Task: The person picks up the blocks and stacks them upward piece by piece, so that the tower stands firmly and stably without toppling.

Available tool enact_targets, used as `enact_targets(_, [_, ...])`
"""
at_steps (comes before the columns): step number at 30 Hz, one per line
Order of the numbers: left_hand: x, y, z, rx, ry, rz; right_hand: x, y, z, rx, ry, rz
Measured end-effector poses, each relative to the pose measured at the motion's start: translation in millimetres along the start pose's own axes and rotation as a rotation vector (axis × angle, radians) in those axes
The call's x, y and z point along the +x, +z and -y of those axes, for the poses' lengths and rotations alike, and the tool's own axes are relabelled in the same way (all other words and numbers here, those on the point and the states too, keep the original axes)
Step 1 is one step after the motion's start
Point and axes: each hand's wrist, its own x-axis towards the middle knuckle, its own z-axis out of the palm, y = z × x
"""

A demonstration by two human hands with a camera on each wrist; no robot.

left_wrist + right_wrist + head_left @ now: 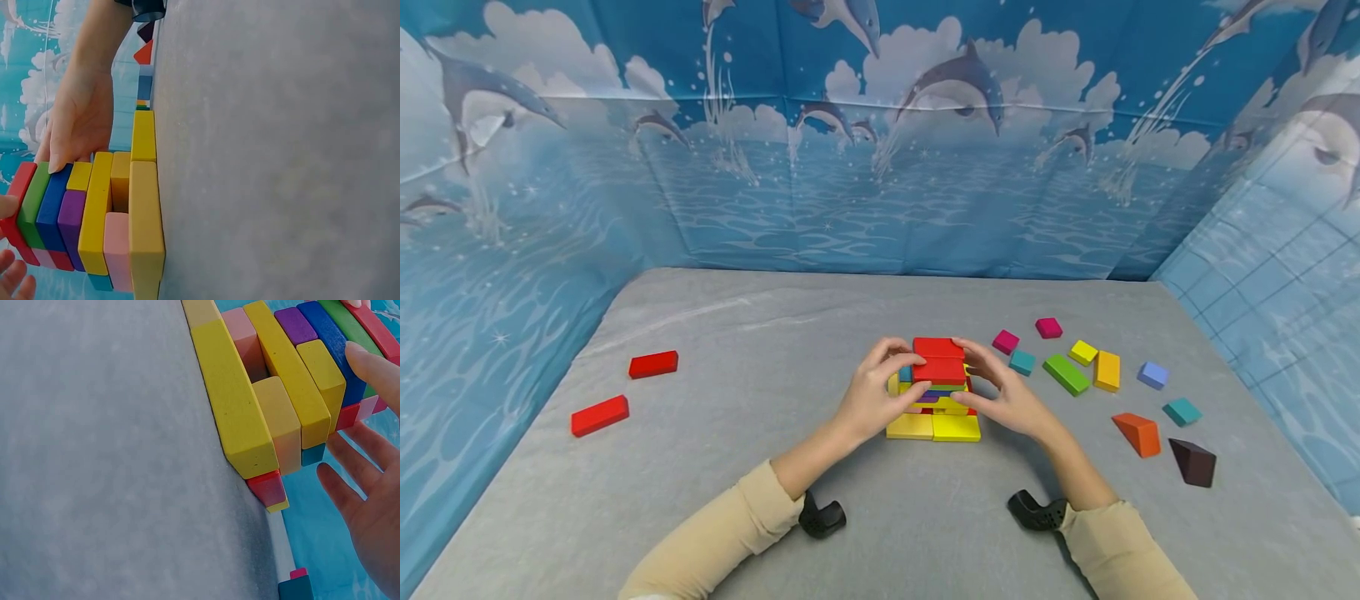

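Note:
A stack of coloured wooden blocks (957,429) stands mid-table between both hands, with two yellow blocks at the front of its base. Two red blocks lie side by side on top. My left hand (874,396) pinches the left end of the nearer red block (942,372) between thumb and fingers. On the other side, my right hand (1011,402) rests its thumb against a blue block (337,359) below the green block (32,206). The right hand's other fingers stretch out loosely along the stack's far side. Part of that side is hidden.
Two red blocks (599,416) lie apart on the left of the grey tabletop (737,333). Several loose blocks lie at right, among them a green block (1066,375), an orange wedge (1138,435) and a dark wedge (1193,462). Dolphin-print curtain (820,200) surrounds the table's back and sides.

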Motion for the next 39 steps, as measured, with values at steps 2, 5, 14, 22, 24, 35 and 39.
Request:
enact_targets(2, [0.3, 0.3, 1.4, -0.01, -0.01, 0.004, 0, 0, 0, -0.008, -0.001, 0.001])
enact_targets(5, [0.8, 0.5, 2.9, -0.04, -0.037, 0.012, 0, 0, 0, -0.015, -0.005, 0.001])
enact_targets(14, [1.0, 1.6, 3.9, -0.129, -0.072, 0.004, 0, -1, 3, -0.034, 0.013, -0.014])
enact_targets(22, [1.0, 3.3, 5.5, -0.11, -0.059, 0.0, 1, -1, 7, -0.039, 0.04, -0.04])
enact_targets(24, [1.0, 3.6, 5.6, -0.109, -0.06, 0.001, 1, -1, 8, -0.028, 0.049, -0.046])
enact_targets(35, [-8.2, -36.7, 29.4, -0.082, -0.091, -0.01, 2, 0, 8, -0.009, 0.064, -0.053])
enact_targets(39, [-22.9, -89.2, 58.0, 0.013, -0.138, -0.059, 1, 1, 9, -0.016, 0.073, -0.059])
